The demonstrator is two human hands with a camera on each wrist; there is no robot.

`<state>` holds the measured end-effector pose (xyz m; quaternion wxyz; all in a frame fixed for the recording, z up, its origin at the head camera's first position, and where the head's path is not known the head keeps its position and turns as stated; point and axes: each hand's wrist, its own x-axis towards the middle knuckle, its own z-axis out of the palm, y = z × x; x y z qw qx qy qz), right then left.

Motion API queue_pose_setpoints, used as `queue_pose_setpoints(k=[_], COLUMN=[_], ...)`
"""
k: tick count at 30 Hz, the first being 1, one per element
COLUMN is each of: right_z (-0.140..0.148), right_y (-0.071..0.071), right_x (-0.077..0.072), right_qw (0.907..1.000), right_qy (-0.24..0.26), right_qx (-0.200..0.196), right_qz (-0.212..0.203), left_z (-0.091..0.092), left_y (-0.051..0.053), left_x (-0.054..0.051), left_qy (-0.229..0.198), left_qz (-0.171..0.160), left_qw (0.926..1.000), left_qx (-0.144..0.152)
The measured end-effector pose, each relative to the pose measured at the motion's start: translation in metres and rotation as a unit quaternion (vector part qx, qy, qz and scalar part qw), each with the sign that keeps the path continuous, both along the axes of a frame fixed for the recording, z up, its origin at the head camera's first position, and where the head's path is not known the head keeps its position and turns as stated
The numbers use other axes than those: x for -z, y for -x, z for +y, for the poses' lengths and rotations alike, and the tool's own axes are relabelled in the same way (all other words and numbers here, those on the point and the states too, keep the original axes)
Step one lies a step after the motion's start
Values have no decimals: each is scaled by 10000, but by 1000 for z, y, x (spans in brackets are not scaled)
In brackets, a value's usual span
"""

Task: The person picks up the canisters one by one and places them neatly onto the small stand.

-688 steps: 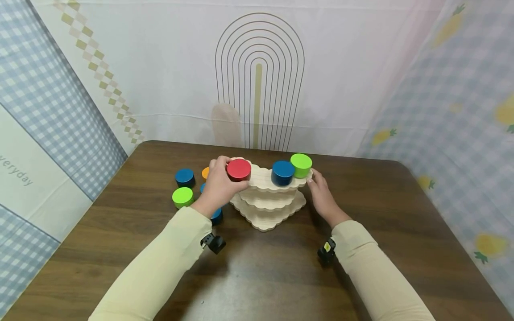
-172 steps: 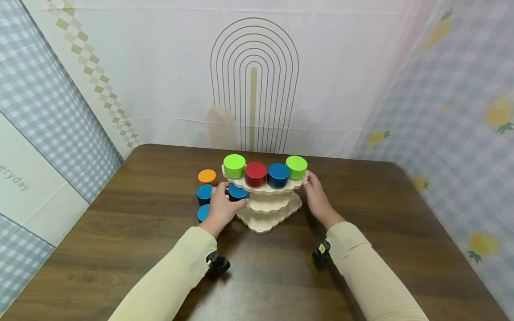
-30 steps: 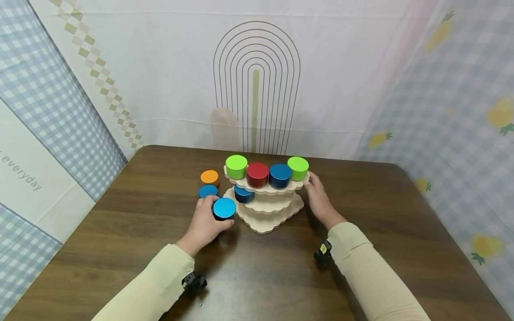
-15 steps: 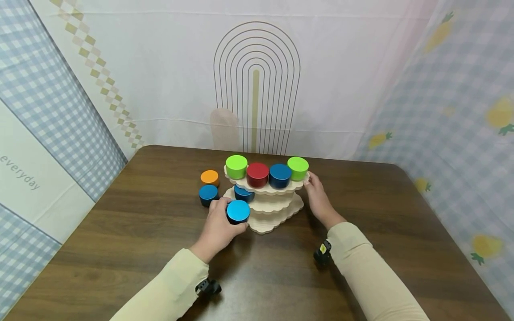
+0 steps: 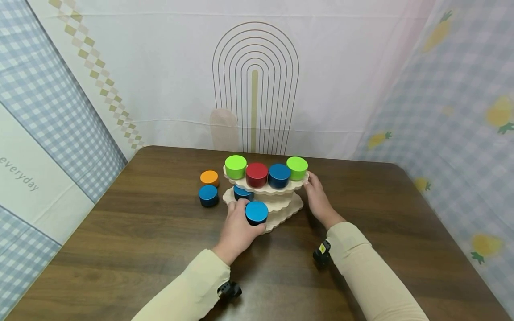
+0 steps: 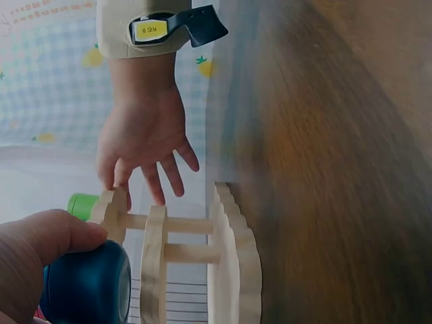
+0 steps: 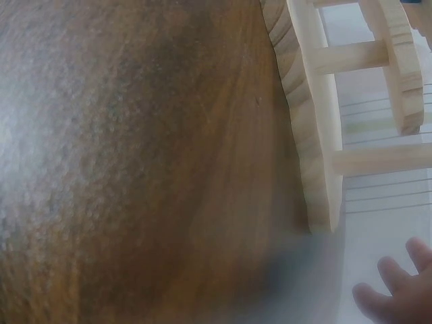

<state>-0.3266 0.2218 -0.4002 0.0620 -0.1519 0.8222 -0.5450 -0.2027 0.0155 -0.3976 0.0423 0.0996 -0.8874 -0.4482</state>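
My left hand (image 5: 238, 229) pinches a small round blue tin (image 5: 256, 211) between thumb and fingers, in front of the tiered wooden stand (image 5: 276, 203). In the left wrist view, this blue tin (image 6: 88, 283) is beside the middle tier's edge; I cannot tell whether it touches. My right hand (image 5: 320, 200) holds the top tier's right edge with thumb and forefinger, its other fingers spread in the left wrist view. Along the top tier sit a green tin (image 5: 235, 166), a red tin (image 5: 257, 174), a blue tin (image 5: 279, 175) and another green tin (image 5: 297, 167).
Another blue tin (image 5: 242, 192) is on the middle tier's left side, partly hidden under the top tier. Left of the stand, a blue tin (image 5: 208, 195) and an orange tin (image 5: 209, 178) stand on the brown wooden table (image 5: 140, 223). Printed cloths (image 5: 168, 67) hang behind it.
Over the last second my left hand has carried the blue tin rightward to the stand's front. Earlier, more tins stood on the table and fewer on the stand. My right hand has stayed put.
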Motion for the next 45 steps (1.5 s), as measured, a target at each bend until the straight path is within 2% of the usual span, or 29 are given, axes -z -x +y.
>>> queue_pose_setpoints(k=[5,8,16,20,26,29,36,45], right_z=[-5,-5,2,3,4,3,-3,-4], right_y=[-16,-16,7,9,9,7,-17,-19], right_x=[-20,-20,12,16,17,12,-21,-22], right_qw=[10000,10000,9999,9997,9998,10000,9999,10000], right_qy=[-40,-78,-66,-21,-17,22,-40,-58], right_qx=[-23,-28,11,52,37,-6,-37,5], right_qz=[-22,-40,113,245,181,57,-87,-81], left_z=[9,14,24,28,31,33,39,44], left_y=[3,5,10,13,18,21,24,21], left_x=[-2,-2,-1,-2,-4,-3,0,3], left_qy=[139,229,354,372,464,484,503,282], left_qz=[43,52,132,115,77,61,165,338], left_qw=[9999,9997,9991,9991,9986,9984,9979,9972], left_qx=[-59,-76,-174,-193,-227,-284,-380,-613])
